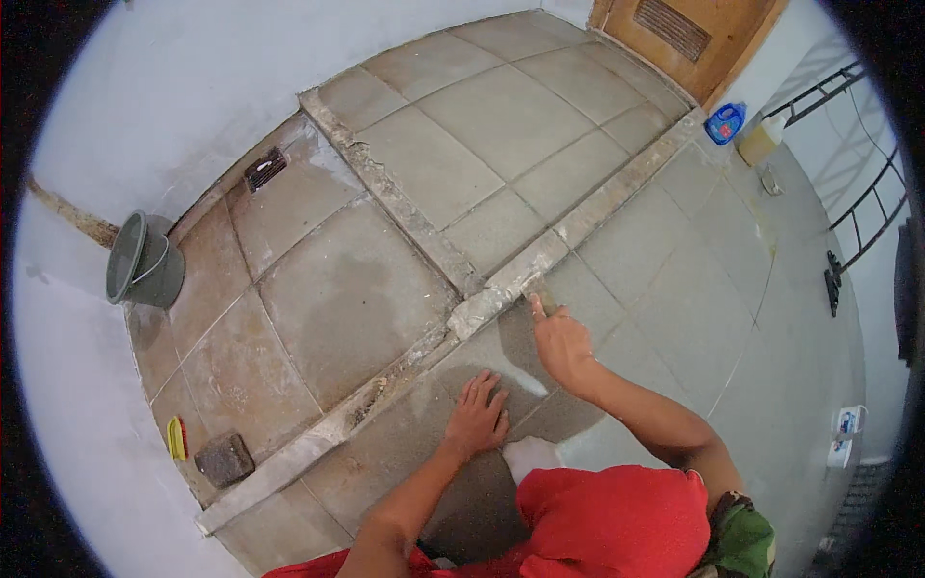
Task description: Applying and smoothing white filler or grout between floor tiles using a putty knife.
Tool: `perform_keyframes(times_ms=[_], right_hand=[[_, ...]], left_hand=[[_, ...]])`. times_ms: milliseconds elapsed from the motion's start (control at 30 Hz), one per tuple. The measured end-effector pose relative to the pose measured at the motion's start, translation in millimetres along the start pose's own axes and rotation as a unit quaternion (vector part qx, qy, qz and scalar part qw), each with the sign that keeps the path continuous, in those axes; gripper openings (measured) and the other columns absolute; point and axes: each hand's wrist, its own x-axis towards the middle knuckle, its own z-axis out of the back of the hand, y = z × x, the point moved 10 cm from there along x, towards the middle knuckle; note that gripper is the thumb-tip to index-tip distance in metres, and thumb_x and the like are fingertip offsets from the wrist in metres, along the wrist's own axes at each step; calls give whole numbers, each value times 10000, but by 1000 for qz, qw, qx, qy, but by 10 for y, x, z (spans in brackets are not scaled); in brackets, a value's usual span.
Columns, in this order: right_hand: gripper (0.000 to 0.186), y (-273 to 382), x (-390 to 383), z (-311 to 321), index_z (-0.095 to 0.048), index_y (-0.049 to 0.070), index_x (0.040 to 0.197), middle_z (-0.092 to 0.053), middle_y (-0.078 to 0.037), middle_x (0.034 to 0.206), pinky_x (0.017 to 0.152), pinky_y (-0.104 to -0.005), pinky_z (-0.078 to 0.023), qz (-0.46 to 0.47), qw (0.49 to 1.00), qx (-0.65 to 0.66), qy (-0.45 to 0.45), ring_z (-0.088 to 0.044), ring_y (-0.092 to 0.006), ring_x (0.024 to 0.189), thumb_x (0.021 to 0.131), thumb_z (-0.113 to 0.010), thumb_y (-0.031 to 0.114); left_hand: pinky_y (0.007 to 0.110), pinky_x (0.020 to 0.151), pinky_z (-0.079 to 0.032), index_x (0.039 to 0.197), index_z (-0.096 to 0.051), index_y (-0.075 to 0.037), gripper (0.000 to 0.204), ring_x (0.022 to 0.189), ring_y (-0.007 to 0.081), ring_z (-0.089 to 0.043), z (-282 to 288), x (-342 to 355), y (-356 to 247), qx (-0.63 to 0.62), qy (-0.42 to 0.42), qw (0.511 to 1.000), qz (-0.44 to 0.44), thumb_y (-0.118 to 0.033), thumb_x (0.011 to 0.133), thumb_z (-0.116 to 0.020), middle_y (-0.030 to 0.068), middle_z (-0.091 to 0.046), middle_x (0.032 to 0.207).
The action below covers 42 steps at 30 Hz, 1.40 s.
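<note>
My left hand (476, 418) rests on the grey floor tiles (385, 469) with its fingers stretched out, and it holds nothing. Further right, my right hand (564, 345) is closed around a small flat tool (540, 289), its index finger extended along it. The tool's end is at the edge of a low raised ledge (511, 279), whose surface is chipped and whitish there. Most of the tool is hidden under the fingers, so its exact kind does not show.
At the left wall stands a grey bucket (145, 265) with a wire handle. A yellow brush (176, 438) and a dark block (224, 459) lie below it. A drain grate (265, 169) is set near the wall. Blue (725, 123) and yellowish (761, 142) bottles stand near the door (689, 43).
</note>
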Motion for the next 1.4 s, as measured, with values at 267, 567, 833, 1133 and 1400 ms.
perform_keyframes(times_ms=[267,567,833,1133,1400], right_hand=[[572,24,-3,-48,-386,141,1546,-637,-230,1057,681,-407,-613,0,1000,1,-1,-734,-331,839,987,-502,91],[586,-37,12,-89,-379,117,1546,-637,-223,1035,646,-400,-613,13,1000,-6,-5,-737,-342,819,978,-511,70],[618,-1,-43,19,-344,121,1561,-634,-232,1026,650,-403,-607,34,999,2,7,-732,-359,834,977,-544,109],[702,-26,23,-84,-337,131,1570,-645,-210,1052,685,-402,-610,20,1000,7,1,-734,-339,840,922,-604,93],[625,-15,105,3,-375,111,1549,-657,-231,1047,671,-396,-612,29,999,6,-15,-738,-339,847,948,-541,71]], left_hand=[[568,1175,-295,1259,-598,-37,480,1410,428,-365,38,18,-27,1,-8,1000,0,-233,828,-679,206,-450,1448],[554,1184,-289,1255,-608,-49,458,1415,419,-367,-16,23,-7,8,4,1000,10,-232,839,-666,196,-465,1444],[515,1218,-233,1280,-603,-51,453,1467,366,-305,21,10,-7,35,27,999,6,-288,895,-610,179,-434,1477],[556,1182,-298,1221,-601,-34,422,1403,436,-377,49,25,-22,-2,-10,1000,-2,-204,840,-664,219,-471,1422],[563,1182,-293,1232,-597,-32,430,1417,434,-359,16,18,-3,13,-8,1000,0,-217,848,-657,214,-466,1428]])
